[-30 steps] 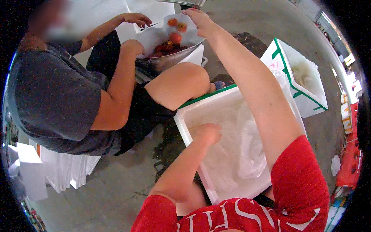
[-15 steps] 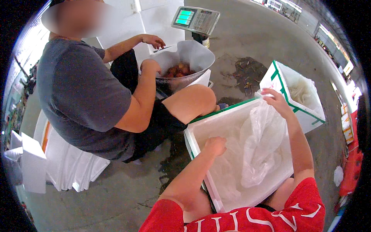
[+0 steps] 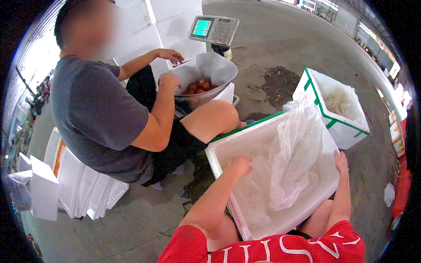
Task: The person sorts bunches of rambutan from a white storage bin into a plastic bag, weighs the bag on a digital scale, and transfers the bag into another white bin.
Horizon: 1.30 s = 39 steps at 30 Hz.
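Observation:
Between my knees stands a large white foam box (image 3: 219, 163) with green tape along its far edge. A clear plastic bag (image 3: 291, 175) lies crumpled inside it, and its far end rises over the box's far right corner. My left hand (image 3: 240, 165) is inside the left wall, fingers curled closed on thin clear film that looks like the bag's edge. At the right wall, my right hand (image 3: 341, 162) grips the rim of the foam box, its fingers partly hidden.
A co-worker in a grey shirt (image 3: 101, 118) sits at left, hands by a metal scale pan (image 3: 210, 90) holding reddish round items (image 3: 199, 86). The scale's display (image 3: 214, 30) stands behind. A smaller lined foam box (image 3: 351, 136) is at far right; white foam pieces (image 3: 87, 184) lie at left.
My right hand has let go of the bag at the far corner and come back to the box's right rim. The bag's end now stands up there. My left hand stays nearly in place.

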Each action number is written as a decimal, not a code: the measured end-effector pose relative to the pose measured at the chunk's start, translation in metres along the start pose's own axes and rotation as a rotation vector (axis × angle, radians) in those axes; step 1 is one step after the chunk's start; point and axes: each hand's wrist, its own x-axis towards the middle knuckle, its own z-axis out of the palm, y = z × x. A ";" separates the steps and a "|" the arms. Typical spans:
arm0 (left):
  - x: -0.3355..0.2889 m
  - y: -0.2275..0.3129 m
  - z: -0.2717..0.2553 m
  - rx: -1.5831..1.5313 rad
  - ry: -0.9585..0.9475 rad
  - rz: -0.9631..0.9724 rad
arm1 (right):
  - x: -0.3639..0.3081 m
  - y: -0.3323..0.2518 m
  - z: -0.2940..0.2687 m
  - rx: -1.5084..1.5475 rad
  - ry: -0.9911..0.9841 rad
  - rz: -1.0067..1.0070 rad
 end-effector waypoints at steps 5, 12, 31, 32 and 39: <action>0.001 0.000 -0.004 0.026 -0.070 -0.034 | -0.007 0.002 0.005 -0.251 -0.068 0.057; 0.004 -0.002 0.004 -0.015 -0.063 -0.048 | -0.011 0.000 0.010 -0.302 -0.023 0.048; -0.007 0.009 -0.018 -0.023 -0.107 -0.103 | -0.016 -0.009 0.006 -0.344 -0.040 0.071; -0.008 0.007 -0.020 -0.015 -0.095 -0.086 | -0.017 -0.013 0.006 -0.348 -0.045 0.077; -0.011 0.022 -0.035 -0.057 -0.113 -0.120 | -0.003 0.008 0.011 -0.345 -0.037 0.060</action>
